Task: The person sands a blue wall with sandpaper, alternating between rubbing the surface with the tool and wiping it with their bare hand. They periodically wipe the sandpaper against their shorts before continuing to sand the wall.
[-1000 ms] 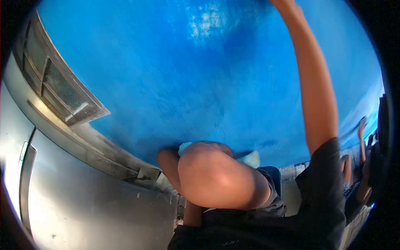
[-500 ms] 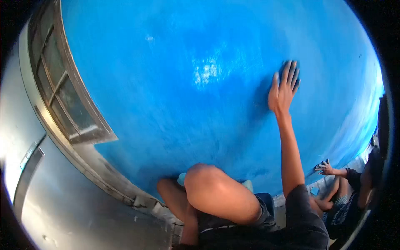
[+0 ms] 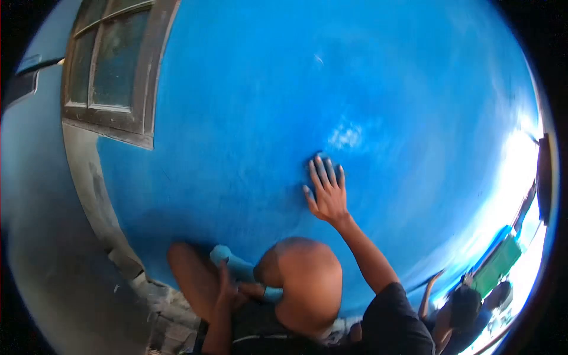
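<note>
My right hand (image 3: 329, 198) lies against the blue wall (image 3: 236, 118), fingers stretched and a little spread, their tips dusted blue. It presses a dark, flat pad like sandpaper (image 3: 318, 156) to the wall, and only the pad's edge shows past the fingertips. Low down between my bent legs, my left hand (image 3: 227, 283) sits in shadow beside a light-blue, rounded, tube-like thing (image 3: 238, 267). I cannot tell whether its fingers grip that thing. My raised knee (image 3: 307, 278) stands just right of it.
A wooden window frame (image 3: 139, 127) with glass panes is set in the wall at upper left. Beside it is a grey metal door (image 3: 35, 195). Rough stones (image 3: 171, 331) line the wall's foot. At lower right are other people (image 3: 467, 307) and a green panel (image 3: 497, 266).
My view has turned, so the window sits higher and further right in it. My right hand appears lower and further left, still flat on the pad. The light-blue thing shows more.
</note>
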Action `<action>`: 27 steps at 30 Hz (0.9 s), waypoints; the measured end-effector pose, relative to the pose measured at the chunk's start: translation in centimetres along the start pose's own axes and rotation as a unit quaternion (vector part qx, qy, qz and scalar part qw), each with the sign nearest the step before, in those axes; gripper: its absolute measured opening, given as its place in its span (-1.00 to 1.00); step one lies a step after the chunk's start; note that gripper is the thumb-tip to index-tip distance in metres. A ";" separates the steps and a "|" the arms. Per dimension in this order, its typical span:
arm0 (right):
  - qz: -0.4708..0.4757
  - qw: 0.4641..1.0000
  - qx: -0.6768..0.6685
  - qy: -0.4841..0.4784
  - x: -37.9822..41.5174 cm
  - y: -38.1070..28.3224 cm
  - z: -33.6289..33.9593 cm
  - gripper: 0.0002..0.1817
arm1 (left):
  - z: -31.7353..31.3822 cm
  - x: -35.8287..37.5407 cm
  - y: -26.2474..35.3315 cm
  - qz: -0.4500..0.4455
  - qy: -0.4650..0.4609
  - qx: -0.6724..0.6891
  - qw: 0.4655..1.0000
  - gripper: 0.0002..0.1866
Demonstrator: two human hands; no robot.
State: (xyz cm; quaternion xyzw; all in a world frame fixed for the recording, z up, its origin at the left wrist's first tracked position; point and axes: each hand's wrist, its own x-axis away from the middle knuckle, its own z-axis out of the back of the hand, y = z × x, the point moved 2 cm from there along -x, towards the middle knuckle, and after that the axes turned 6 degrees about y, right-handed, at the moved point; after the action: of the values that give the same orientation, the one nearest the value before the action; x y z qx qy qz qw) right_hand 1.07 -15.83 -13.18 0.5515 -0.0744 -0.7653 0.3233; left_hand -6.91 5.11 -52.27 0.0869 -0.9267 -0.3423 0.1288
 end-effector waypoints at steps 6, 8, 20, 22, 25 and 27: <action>-0.047 0.986 0.067 0.146 -12.5 7.1 5.1 -0.28 | 3.4 -1.7 -3.7 -0.111 -0.049 -0.125 0.985 -0.14; -0.069 0.982 0.062 0.166 -15.2 8.3 5.5 -0.29 | 5.1 -3.4 -5.5 -0.240 -0.063 -0.243 0.938 -0.14; 0.119 0.988 0.083 0.045 -15.4 6.1 5.0 -0.26 | -2.3 3.4 3.2 -0.026 -0.003 -0.106 0.994 -0.15; 0.043 0.990 0.069 0.119 -16.6 8.8 5.8 -0.26 | -2.2 3.6 1.8 0.012 0.002 -0.071 0.997 -0.14; 0.022 0.986 0.087 0.144 -15.9 8.0 5.1 -0.22 | -1.6 2.5 2.1 -0.051 0.016 -0.171 0.984 -0.11; 0.175 0.978 0.109 -0.018 -10.8 4.4 3.9 -0.22 | -3.2 4.0 3.6 0.026 0.061 -0.090 0.994 -0.09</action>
State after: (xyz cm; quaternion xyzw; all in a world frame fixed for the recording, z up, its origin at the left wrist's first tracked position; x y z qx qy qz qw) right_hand 1.35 -14.05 -1.03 0.5482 -0.2583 -0.6938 0.3891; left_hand -9.98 4.82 -46.82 0.0721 -0.8846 -0.4146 0.2012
